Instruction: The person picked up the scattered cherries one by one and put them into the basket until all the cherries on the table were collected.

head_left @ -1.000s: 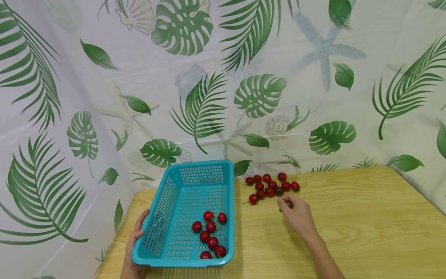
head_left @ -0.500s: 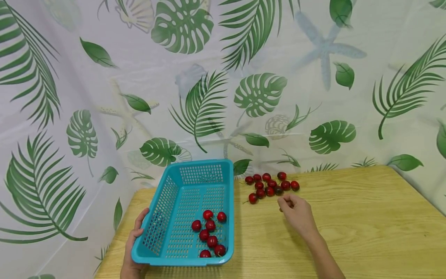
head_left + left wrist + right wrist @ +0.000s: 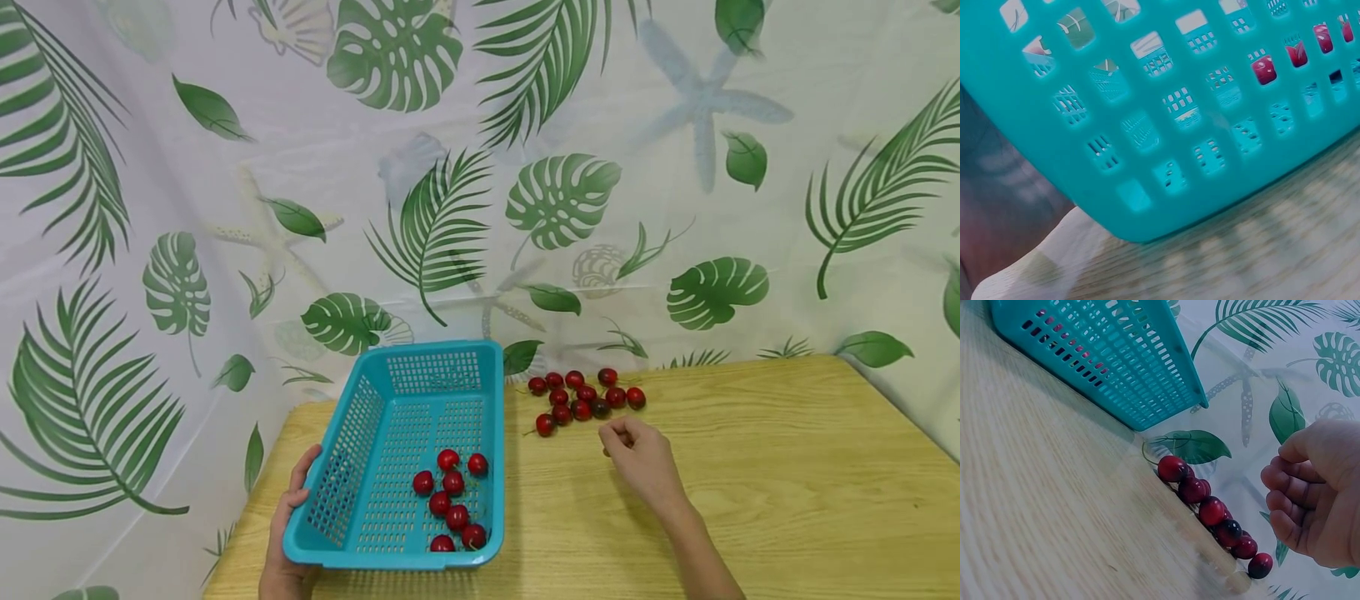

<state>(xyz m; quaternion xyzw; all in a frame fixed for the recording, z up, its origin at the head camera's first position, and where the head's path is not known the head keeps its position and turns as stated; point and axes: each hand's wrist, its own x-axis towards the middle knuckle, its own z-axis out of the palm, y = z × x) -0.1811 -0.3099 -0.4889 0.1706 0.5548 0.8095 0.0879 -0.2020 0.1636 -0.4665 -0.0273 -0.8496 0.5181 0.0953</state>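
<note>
A turquoise perforated plastic basket stands at the left of the table, with several dark red cherries near its front right corner. At the basket's left wall, my left hand holds it just below the rim; part of the hand is hidden behind the wall. More cherries lie in a loose cluster right of the basket, some with stems, one much darker. Just in front of them is my right hand. Its fingers are loosely curled and nothing shows between them in the right wrist view.
The light wooden table extends to the right of the hand. Behind it hangs a white cloth printed with green leaves, starfish and shells. This cloth also runs down the left side, close to the basket.
Both hands, the basket and the cherries stay where they were. Only the head view has shifted very slightly.
</note>
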